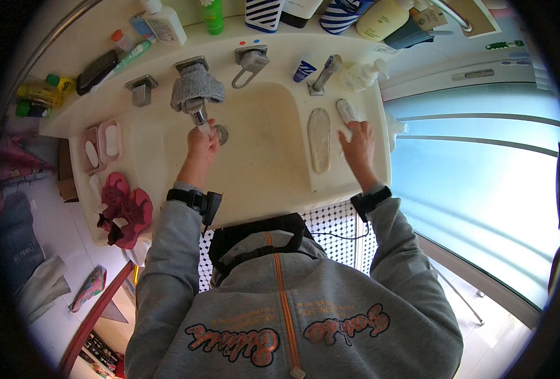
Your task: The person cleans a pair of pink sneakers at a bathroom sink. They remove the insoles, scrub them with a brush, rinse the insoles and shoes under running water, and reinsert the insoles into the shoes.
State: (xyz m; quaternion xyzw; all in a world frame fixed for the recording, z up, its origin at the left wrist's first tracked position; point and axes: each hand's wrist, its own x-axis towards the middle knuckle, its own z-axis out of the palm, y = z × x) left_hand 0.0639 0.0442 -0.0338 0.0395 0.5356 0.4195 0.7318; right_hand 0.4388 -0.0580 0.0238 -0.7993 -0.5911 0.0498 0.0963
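My left hand is raised over the basin, at the mouth of the chrome faucet spout; whether its fingers grip anything is hard to tell. A grey cloth is draped over the spout. On the right-hand ledge, my right hand reaches with its fingertips to the lower end of a whitish oblong object, perhaps a soap bar or brush. Beside it lies a pale, sole-shaped insole. Part of the drain shows behind my left hand.
Bottles and tubes, including a green tube, line the back shelf. A pump bottle stands at the back right. A pink soap dish and dark red fabric sit on the left ledge. A frosted glass panel borders the right side.
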